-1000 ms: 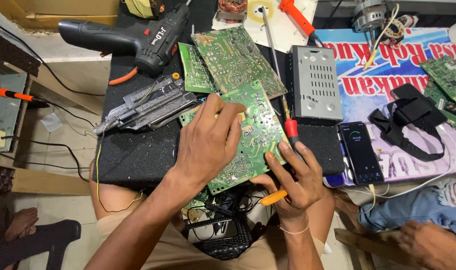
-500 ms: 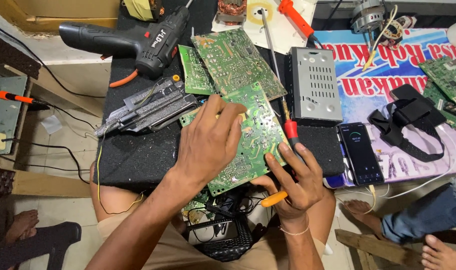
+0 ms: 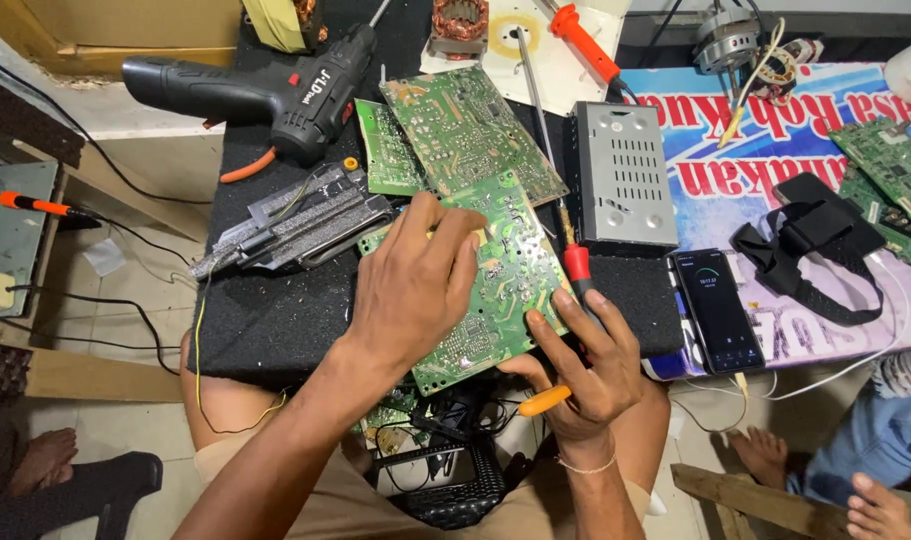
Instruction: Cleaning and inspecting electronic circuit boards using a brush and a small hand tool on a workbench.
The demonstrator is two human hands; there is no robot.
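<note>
A green circuit board (image 3: pixel 506 270) lies on the black foam mat (image 3: pixel 276 320) in the middle of the head view. My left hand (image 3: pixel 416 285) rests flat on the board's left half, fingers pressing it down. My right hand (image 3: pixel 586 365) grips a tool with an orange handle (image 3: pixel 546 400) at the board's lower right corner; its fingers curl around it. A red-handled screwdriver (image 3: pixel 579 262) lies right beside the board's right edge, touching my right fingertips.
Behind the board lie two more green boards (image 3: pixel 456 130), a black cordless drill (image 3: pixel 266 90), a grey metal heatsink strip (image 3: pixel 296 220) and a perforated grey metal box (image 3: pixel 626 185). A smartphone (image 3: pixel 718 310) and black strap (image 3: pixel 811 255) lie at right. Another person's leg and hand (image 3: pixel 886 500) show at lower right.
My hands and the board have barely moved. The other person's foot and leg at lower right have shifted.
</note>
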